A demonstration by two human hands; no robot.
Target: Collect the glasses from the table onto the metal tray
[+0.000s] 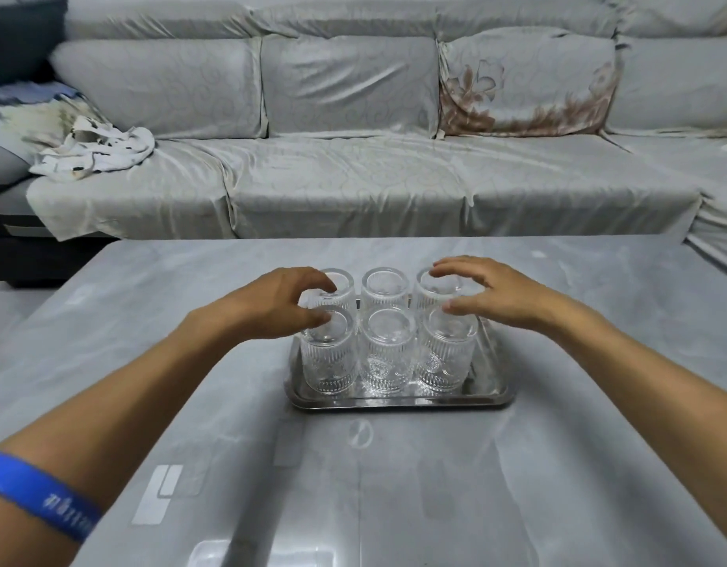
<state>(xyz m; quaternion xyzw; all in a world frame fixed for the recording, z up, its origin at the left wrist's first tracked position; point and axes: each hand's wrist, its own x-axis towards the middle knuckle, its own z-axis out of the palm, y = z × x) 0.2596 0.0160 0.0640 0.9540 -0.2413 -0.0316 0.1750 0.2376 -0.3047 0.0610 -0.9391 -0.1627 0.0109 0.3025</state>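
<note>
The tray (398, 401) is made of polished metal, and the glasses are mirrored in its glossy floor. The six glasses (388, 356) are of clear glass; their walls are pressed with fine upright ribs and a raised pattern lower down, while the upturned bases are left smooth. The desk (578, 362) is finished in a grey, marbled, stone-like surface, smooth and shiny enough for reflections to be seen in it. The sofa (353, 178) is covered in pale grey cloth with a slight sheen, wrinkled in places. A blue wristband (42, 491) of matt, rubbery look is worn.
</note>
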